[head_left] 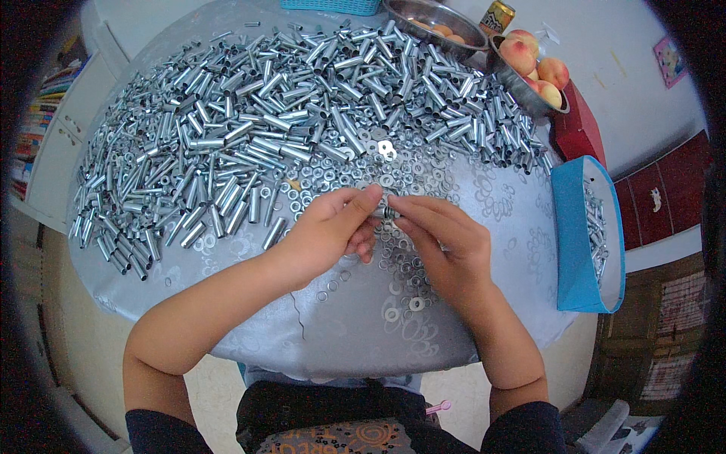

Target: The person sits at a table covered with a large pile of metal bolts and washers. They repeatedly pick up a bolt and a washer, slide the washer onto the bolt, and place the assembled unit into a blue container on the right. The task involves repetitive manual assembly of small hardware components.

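Observation:
My left hand (pixel 333 227) and my right hand (pixel 451 240) meet above the middle of the table. Between their fingertips is a small shiny metal fastener (pixel 388 209), partly covered by the fingers; its exact shape is hard to make out. Both hands are closed in a pinch on it. Just beyond and beneath them lie loose metal washers (pixel 416 303) and nuts, scattered toward me. Farther off, a broad heap of silvery metal sleeves (pixel 265 144) spreads across the far half and left side of the table.
A blue fabric bin (pixel 578 242) holding metal parts stands at the right edge. Behind it are a red box (pixel 578 125), a metal bowl of peaches (pixel 522 85), another bowl (pixel 463 38) and a can (pixel 497 17). A turquoise basket (pixel 330 6) sits at the far edge of the cloth-covered table (pixel 522 280).

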### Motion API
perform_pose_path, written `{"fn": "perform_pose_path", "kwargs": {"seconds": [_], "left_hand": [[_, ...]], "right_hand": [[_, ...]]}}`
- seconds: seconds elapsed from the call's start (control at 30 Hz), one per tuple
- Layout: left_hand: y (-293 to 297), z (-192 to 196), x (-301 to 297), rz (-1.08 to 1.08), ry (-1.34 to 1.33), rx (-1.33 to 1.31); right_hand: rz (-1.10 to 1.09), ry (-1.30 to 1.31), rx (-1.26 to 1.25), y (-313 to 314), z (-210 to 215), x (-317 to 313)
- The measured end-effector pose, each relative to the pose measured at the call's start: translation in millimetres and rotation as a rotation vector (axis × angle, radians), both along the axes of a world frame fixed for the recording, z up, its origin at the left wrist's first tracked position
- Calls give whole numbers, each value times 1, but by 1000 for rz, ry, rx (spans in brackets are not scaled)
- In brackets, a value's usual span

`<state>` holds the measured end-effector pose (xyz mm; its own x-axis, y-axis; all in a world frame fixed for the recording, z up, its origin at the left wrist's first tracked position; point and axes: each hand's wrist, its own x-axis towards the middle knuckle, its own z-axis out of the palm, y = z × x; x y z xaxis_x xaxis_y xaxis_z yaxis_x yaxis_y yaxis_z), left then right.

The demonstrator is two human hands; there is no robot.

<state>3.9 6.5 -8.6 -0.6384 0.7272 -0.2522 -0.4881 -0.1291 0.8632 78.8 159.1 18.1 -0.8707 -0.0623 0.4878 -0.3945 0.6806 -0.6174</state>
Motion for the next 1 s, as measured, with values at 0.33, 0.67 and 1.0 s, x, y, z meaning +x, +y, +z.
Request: {"fn": "perform_pose_path", "kwargs": {"seconds": [0.33, 0.67, 1.0], "left_hand": [[-1, 0, -1, -36, 26, 4], [0, 2, 3, -29, 96, -75], [-4, 2, 0, -76, 134, -60]], "right_hand": [[-44, -82, -15, -4, 9, 5], [-133, -108, -11, -4, 17, 2], [-81, -254, 14, 1, 16, 2]]}}
